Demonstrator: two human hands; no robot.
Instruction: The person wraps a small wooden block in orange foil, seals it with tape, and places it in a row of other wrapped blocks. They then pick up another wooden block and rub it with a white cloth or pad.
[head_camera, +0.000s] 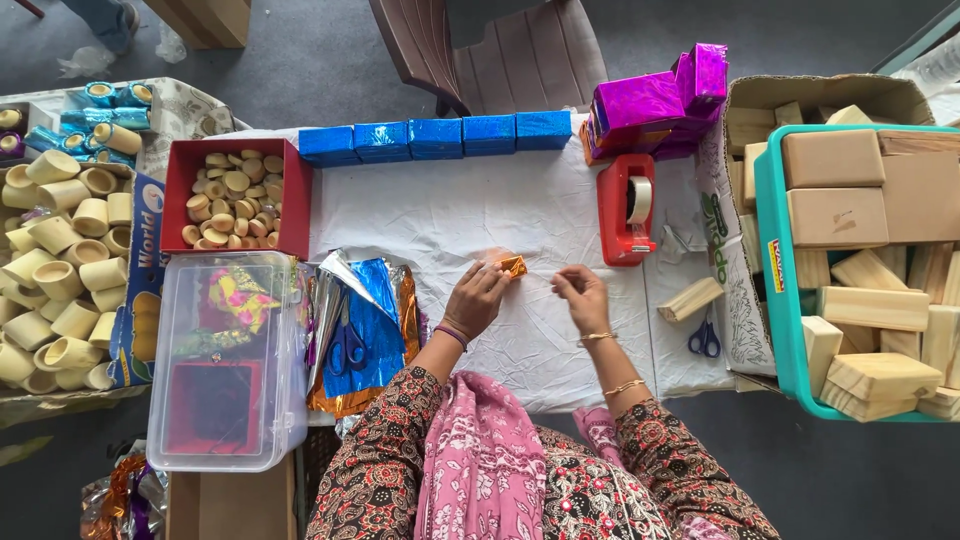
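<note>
My left hand (477, 298) closes its grip on a small orange foil-wrapped block (511, 265) on the white-covered tabletop (450, 215); my right hand (582, 296) pinches, contents indiscernible.

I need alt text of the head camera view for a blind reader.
A person's left hand presses a small orange foil-wrapped block onto a white-covered table; the right hand hovers beside it, near a red tape dispenser and a row of blue wrapped blocks.

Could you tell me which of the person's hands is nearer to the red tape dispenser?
Right. The right hand lies just left of and below the red tape dispenser; the left hand, on the orange foil block, is farther left.
</note>
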